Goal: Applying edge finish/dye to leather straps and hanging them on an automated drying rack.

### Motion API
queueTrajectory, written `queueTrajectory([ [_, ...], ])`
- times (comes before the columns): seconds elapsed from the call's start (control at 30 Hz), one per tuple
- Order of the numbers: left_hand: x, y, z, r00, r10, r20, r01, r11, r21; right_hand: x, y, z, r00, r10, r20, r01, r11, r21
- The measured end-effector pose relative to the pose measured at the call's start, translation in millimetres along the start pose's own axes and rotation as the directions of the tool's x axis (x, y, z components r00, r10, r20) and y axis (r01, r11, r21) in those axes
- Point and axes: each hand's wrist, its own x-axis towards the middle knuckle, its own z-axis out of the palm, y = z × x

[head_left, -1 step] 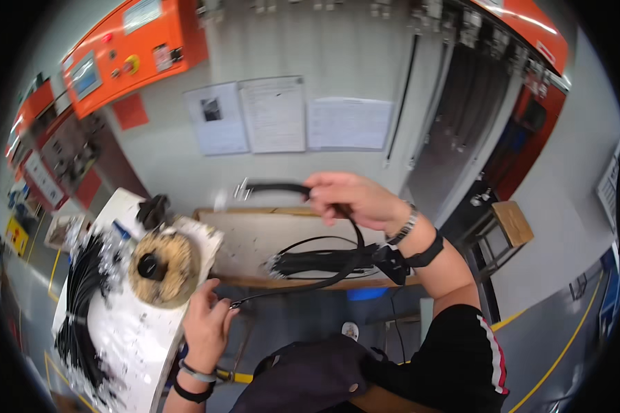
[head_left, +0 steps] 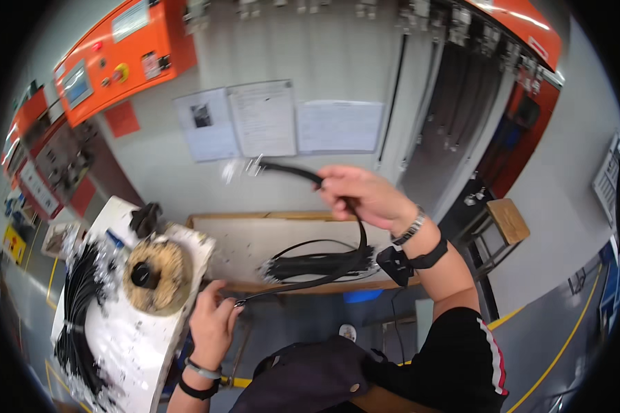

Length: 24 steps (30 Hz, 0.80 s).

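Note:
A black hose (head_left: 362,244) bends in a loop between my two hands. My right hand (head_left: 362,196) is closed round its upper part, and a blurred shiny end piece (head_left: 255,165) sticks out to the left in front of the wall. With thumb and fingers, my left hand (head_left: 212,323) pinches the other, metal-tipped end beside the white table. Below the loop, a bundle of similar black hoses (head_left: 317,265) lies in a wood-edged tray (head_left: 269,216); its ends look shiny or clear.
On the white table (head_left: 131,358) at left are a tan round bristly disc (head_left: 176,272) with a black hub and another black hose bundle (head_left: 76,330). An orange control box (head_left: 117,62) hangs upper left. A wooden stool (head_left: 508,220) stands at right.
My right hand and the hose's shiny end have risen a little relative to the tray. The whole view has shifted slightly. Both hands keep their hold.

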Motion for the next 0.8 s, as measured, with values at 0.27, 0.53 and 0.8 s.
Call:
queueTrajectory([
  [0.27,90,75,242,0.858,0.350,0.377,-0.123,0.851,-0.511,-104,-58,-122,0.728,-0.473,-0.497,0.466,0.872,-0.148],
  [0.53,284,221,253,0.925,0.367,0.101,-0.159,0.613,-0.774,-134,-37,-198,0.512,-0.591,-0.623,0.538,0.786,-0.304],
  [0.8,364,361,248,0.915,0.359,0.185,0.141,0.146,-0.979,-167,-40,-265,0.343,-0.706,-0.620,0.521,0.692,-0.500],
])
